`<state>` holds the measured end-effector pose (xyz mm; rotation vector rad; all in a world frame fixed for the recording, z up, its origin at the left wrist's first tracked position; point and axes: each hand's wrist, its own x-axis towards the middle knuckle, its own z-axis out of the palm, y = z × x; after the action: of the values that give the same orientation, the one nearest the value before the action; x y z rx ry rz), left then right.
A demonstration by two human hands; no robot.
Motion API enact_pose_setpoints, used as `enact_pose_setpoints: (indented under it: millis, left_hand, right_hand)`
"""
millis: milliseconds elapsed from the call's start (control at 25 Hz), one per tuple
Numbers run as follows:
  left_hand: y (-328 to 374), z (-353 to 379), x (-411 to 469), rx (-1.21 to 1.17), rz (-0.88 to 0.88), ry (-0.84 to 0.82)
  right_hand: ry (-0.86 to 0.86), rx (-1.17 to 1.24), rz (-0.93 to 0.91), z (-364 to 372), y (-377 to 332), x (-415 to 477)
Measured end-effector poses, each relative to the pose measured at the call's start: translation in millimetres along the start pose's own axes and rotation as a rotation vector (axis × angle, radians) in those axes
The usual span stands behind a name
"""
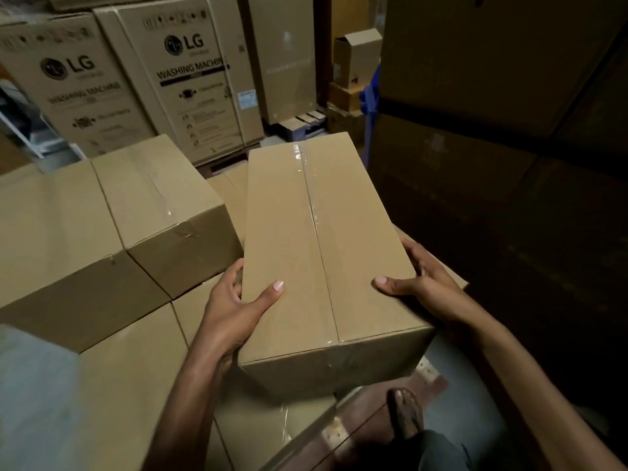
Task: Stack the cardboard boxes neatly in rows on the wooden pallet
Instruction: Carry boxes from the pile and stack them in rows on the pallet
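Cardboard box point(316, 253): tape-sealed, near centre over the lower layer, its left edge just beside the stacked boxes point(102, 239).
Left hand point(234, 307): thumb on top, fingers curled round the left edge.
Right hand point(421, 283): likewise gripping the right edge.
Wooden pallet point(370, 404): bare strip near right.
Open room: narrow; dark cartons point(509, 164) wall the right.

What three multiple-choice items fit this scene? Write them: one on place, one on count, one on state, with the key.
1. The LG boxes stand: A) behind the held box; B) under it; C) on it.
2. Hands gripping the held box: A) none; B) one; C) two.
3. Its top seam is: A) taped shut; B) open; C) torn.
Key: 1 A, they stand at the back; 2 C, left hand and right hand clasp its sides; 3 A, glossy tape runs along the seam.
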<state>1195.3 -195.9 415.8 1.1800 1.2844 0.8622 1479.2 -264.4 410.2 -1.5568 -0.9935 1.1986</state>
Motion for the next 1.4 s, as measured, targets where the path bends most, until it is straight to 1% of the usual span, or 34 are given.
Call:
enact_pose_setpoints:
  millis: [120, 360, 480, 560, 680, 760, 920, 1040, 1400]
  left_hand:
    - [4, 22, 48, 0.02, -0.001, 0.07]
    - [18, 58, 191, 0.065, -0.047, 0.254]
    - [36, 60, 250, 0.105, -0.094, 0.328]
    - [43, 56, 289, 0.113, -0.116, 0.376]
    - [47, 44, 343, 0.144, -0.136, 0.431]
    - [41, 30, 372, 0.209, -0.125, 0.483]
    - [37, 4, 423, 0.333, -0.073, 0.537]
    - [27, -13, 454, 0.394, -0.073, 0.561]
    - [9, -26, 481, 0.532, -0.036, 0.625]
  right_hand:
    - [-0.052, 0.016, 0.012, -19, -5, 71]
    - [-0.231, -0.013, -0.002, -43, -36, 262]
    - [-0.302, -0.029, 0.009, -38, -66, 340]
    - [-0.349, -0.043, -0.01, -29, -75, 386]
    - [-0.377, -0.048, -0.028, -10, -77, 444]
    - [-0.402, -0.06, -0.047, 10, -75, 476]
    - [-0.432, -0.032, -0.071, 48, -59, 526]
    - [-0.46, -0.03, -0.092, 69, -42, 554]
    - [-0.472, -0.017, -0.115, 99, -18, 597]
